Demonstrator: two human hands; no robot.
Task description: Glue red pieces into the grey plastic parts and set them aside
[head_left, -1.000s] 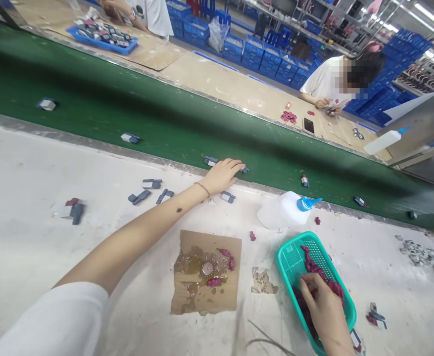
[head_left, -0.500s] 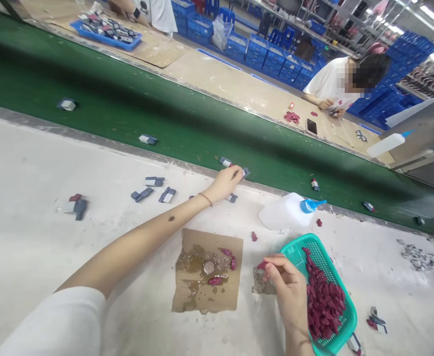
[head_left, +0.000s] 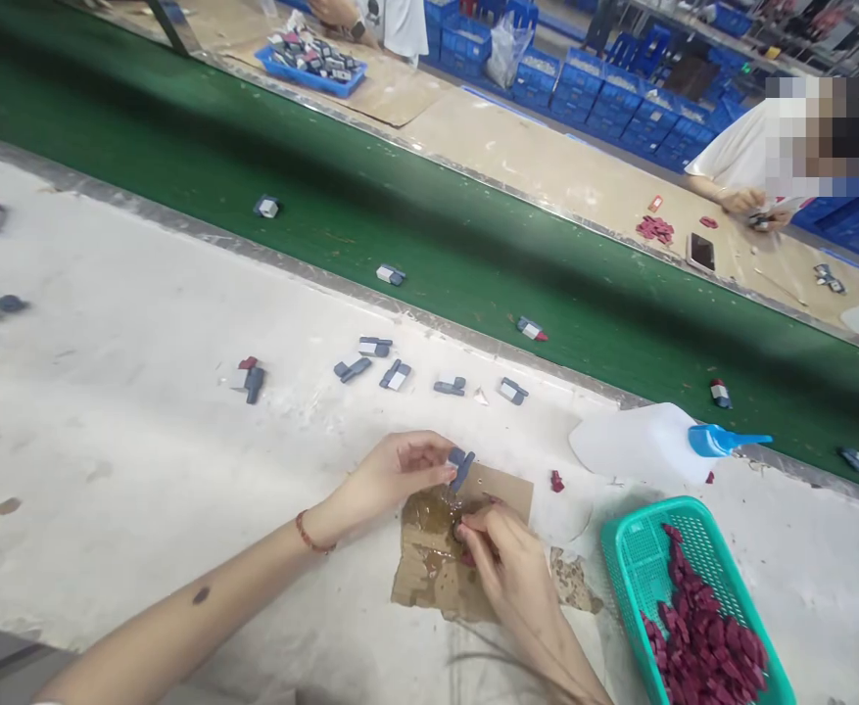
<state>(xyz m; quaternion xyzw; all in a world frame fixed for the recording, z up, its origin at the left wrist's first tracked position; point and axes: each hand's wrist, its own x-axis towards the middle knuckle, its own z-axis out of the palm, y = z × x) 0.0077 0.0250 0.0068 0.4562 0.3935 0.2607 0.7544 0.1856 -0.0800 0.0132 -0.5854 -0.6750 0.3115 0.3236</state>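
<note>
Between the fingertips and thumb of my left hand (head_left: 414,475) is a small blue-grey plastic part (head_left: 461,468), raised over the far edge of a cardboard piece (head_left: 429,578). The cardboard is wet with clear, brownish glue (head_left: 429,514). My right hand (head_left: 509,563) is pinched low over the glue, its fingertips closed on a small dark red piece that they almost wholly hide. Other dark red bits on the cardboard are partly covered by this hand. To the right, a green basket (head_left: 624,578) holds many dark red pieces (head_left: 715,627).
Several blue-grey and white parts (head_left: 397,374) lie beyond my hands. A white bottle with a blue nozzle (head_left: 635,441) lies near the green conveyor belt (head_left: 458,255), which carries similar parts. Across it, a person (head_left: 752,147) works by a phone (head_left: 700,252); a blue tray (head_left: 311,73) is heaped with parts.
My left hand has come back from the belt's edge to the cardboard with the blue-grey part. My right hand has moved left from beside the basket onto the glue. The view has shifted.
</note>
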